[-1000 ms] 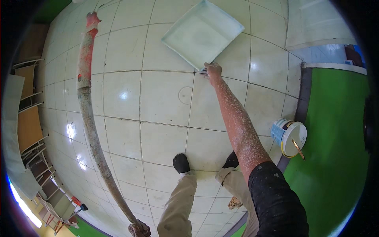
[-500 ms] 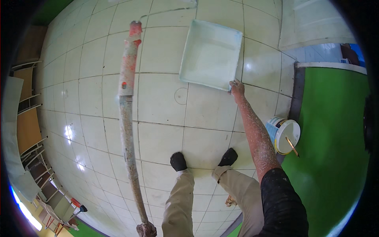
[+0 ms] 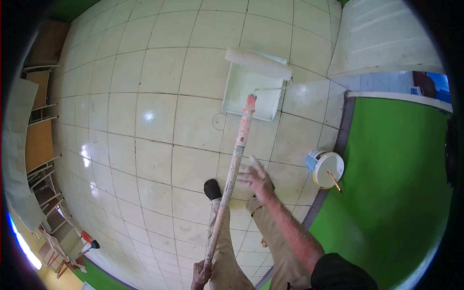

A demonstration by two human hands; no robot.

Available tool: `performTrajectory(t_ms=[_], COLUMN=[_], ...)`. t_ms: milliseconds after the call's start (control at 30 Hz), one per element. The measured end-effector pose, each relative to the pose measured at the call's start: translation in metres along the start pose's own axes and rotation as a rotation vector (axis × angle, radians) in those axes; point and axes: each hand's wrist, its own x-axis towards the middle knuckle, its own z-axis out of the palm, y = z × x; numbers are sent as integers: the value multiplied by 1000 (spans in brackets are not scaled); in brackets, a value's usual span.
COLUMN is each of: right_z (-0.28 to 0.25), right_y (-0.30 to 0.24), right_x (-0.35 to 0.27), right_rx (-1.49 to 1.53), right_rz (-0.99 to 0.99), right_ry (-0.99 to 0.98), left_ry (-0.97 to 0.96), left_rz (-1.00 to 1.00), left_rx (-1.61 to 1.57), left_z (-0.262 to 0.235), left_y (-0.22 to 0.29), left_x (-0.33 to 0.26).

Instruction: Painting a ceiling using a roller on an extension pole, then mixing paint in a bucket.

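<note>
A long-handled paint roller [image 3: 231, 176] slants up across the middle, its lower end wrapped in my left hand [image 3: 202, 271]. Its white roller sleeve [image 3: 258, 63] is over the far part of a white paint tray [image 3: 233, 96] on the floor; I cannot tell whether it touches. My right hand [image 3: 258, 181], a little blurred and specked with paint, is beside the pole with fingers spread, holding nothing. To its right stands a paint bucket [image 3: 328, 169] with a thin wooden-handled stick or brush [image 3: 334, 181] at its top.
Pale floor tiles [image 3: 154, 116] lie all around. A green wall [image 3: 386, 183] rises on the right beyond a dark skirting strip. White sheeting [image 3: 377, 38] is at the upper right. Stacked chairs [image 3: 41, 140] line the left side. My feet are just below the tray.
My right hand has let go of the tray's near corner and come back toward the pole. The roller has swung right, its sleeve now over the tray.
</note>
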Motion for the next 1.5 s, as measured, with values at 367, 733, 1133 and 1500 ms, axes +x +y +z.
performTrajectory(t_ms=[367,733,1133,1500], right_z=[90,72,75,81], right_y=[9,48,-19,-94], right_x=[-31,3,103,182], right_rx=[-378,-400,-474,-504], right_rz=[-1,131,60,-49], right_ry=[427,521,514,475], left_ry=[-22,-227,-349,-88], left_rz=[-152,-377,-222,312], left_rx=[-149,-442,-378,-38], left_z=[28,10,0,9], left_y=[53,54,142,143], left_x=[-48,-34,17,-8])
